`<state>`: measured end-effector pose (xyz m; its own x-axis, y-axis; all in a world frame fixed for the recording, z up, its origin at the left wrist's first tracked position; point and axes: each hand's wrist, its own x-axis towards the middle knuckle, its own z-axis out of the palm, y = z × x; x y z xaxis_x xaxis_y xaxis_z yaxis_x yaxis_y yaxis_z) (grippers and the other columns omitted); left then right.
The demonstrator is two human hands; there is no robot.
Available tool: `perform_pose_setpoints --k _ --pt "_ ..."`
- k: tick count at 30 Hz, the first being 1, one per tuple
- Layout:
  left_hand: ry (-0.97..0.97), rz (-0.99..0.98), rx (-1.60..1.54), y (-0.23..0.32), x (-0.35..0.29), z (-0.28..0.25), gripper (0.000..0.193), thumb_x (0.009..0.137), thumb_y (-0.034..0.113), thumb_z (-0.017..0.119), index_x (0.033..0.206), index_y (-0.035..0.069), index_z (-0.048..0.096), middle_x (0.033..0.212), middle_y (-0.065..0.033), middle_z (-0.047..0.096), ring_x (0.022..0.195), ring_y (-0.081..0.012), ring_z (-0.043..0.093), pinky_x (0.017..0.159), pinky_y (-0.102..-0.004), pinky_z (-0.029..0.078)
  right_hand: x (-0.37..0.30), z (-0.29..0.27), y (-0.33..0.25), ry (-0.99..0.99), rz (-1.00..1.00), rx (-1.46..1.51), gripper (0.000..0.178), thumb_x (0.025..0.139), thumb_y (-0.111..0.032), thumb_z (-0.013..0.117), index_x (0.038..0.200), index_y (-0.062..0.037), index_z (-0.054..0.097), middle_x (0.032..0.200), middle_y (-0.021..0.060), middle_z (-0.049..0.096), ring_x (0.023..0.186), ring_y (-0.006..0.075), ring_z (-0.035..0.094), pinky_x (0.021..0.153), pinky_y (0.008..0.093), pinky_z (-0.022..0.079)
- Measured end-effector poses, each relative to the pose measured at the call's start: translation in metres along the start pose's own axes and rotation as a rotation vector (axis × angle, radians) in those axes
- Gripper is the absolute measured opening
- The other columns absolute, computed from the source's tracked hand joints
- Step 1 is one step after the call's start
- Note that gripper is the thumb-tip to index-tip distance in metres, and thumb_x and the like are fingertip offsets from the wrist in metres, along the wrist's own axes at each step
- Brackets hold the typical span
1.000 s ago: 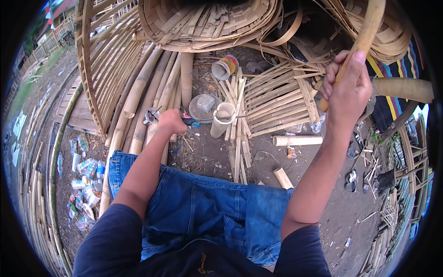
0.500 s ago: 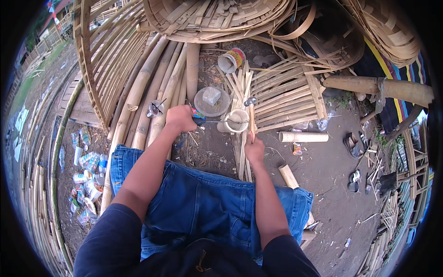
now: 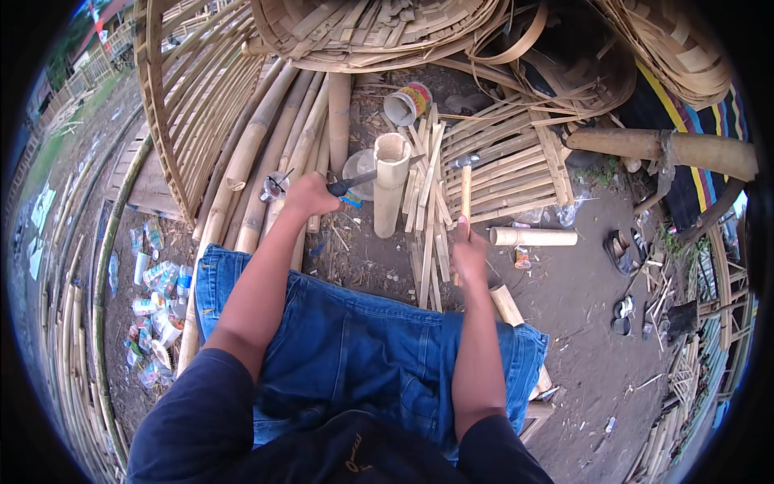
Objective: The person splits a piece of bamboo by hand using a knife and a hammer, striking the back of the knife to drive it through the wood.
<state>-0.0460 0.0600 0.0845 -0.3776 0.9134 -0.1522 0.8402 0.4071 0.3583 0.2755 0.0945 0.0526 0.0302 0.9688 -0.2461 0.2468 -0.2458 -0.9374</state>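
My left hand is closed round the black handle of a large knife. Its blade runs across the upper part of a bamboo section, and the tip shows on the far side. The middle of the blade is hidden at the bamboo, whose open end faces up towards me. In my right hand is a hammer by its wooden handle, the metal head apart from the bamboo on its right. Split bamboo strips lie beside and behind the section.
Long bamboo poles lie to the left, near a plastic cup. A slatted bamboo panel and a short bamboo piece are on the right. Woven baskets hang over the far side. Plastic litter lies at left, sandals at right.
The bamboo section now shows its long side, its open end shifted away from me and left. The hammer has moved right, away from it. My left hand keeps its grip on the knife.
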Motion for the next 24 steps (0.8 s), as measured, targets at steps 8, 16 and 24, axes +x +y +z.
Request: perform_pose_setpoints --k 8,16,24 --pt "0.010 0.008 0.109 0.002 -0.005 0.010 0.033 0.066 0.022 0.064 0.090 0.002 0.073 0.096 -0.0200 0.071 0.094 -0.0341 0.069 0.084 -0.0422 0.055 0.036 0.032 0.024 -0.043 -0.103 -0.270 0.053 0.099 -0.043 0.051 0.086 0.0063 0.064 0.066 0.0168 0.059 0.062 0.0256 0.055 0.065 0.0405 0.046" --pt "0.077 -0.011 0.049 0.002 -0.008 0.020 0.029 0.069 0.019 0.064 0.090 0.001 0.072 0.094 -0.0197 0.071 0.091 -0.0339 0.070 0.083 -0.0425 0.056 0.045 0.044 0.039 -0.085 -0.059 -0.239 0.053 0.100 -0.049 0.046 0.076 -0.0032 0.055 0.054 0.0004 0.044 0.040 0.0127 0.042 0.036 0.0309 0.033" --pt "0.049 -0.048 0.047 -0.003 -0.016 0.016 0.028 0.069 0.019 0.066 0.090 0.003 0.072 0.094 -0.0184 0.071 0.091 -0.0334 0.070 0.083 -0.0419 0.056 0.048 0.052 0.038 -0.105 -0.069 -0.261 0.051 0.100 -0.049 0.046 0.075 -0.0054 0.054 0.054 -0.0005 0.043 0.042 0.0102 0.041 0.036 0.0286 0.032"
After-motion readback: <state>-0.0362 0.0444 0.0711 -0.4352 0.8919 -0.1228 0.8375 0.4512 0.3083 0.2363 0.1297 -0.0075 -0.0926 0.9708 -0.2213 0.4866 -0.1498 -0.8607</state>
